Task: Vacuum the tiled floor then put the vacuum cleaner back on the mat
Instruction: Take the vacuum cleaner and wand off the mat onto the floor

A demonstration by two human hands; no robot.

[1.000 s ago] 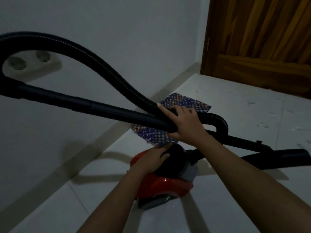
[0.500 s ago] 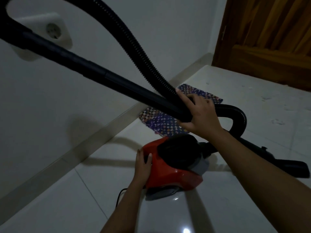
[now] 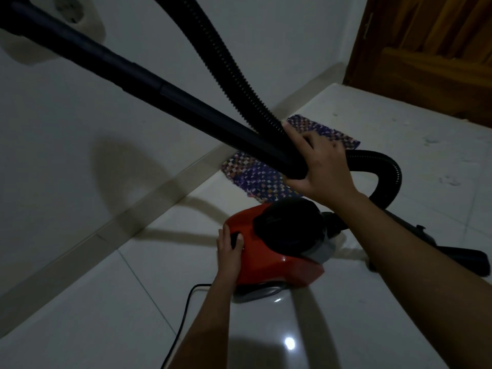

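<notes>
Judging by where things lie, the task looks either barely begun or nearly over; the frame alone does not settle which. The red vacuum cleaner (image 3: 277, 249) sits on the tiled floor (image 3: 346, 328), just in front of the woven mat (image 3: 255, 174) by the wall and not on it, so the return to the mat is not done. The right hand (image 3: 323, 166) is closed around the black wand (image 3: 165, 91) and the ribbed hose (image 3: 234, 70) together, above the mat. The left hand (image 3: 230, 249) rests on the rear of the red body, thumb on a dark button, fingers bent against the shell rather than clasping it. A cord (image 3: 183, 310) trails out of the bottom edge. The floor nozzle (image 3: 463, 262) is partly hidden behind the right forearm. The dim light hides any dust, and the socket (image 3: 77, 12) is cut off at the top.
</notes>
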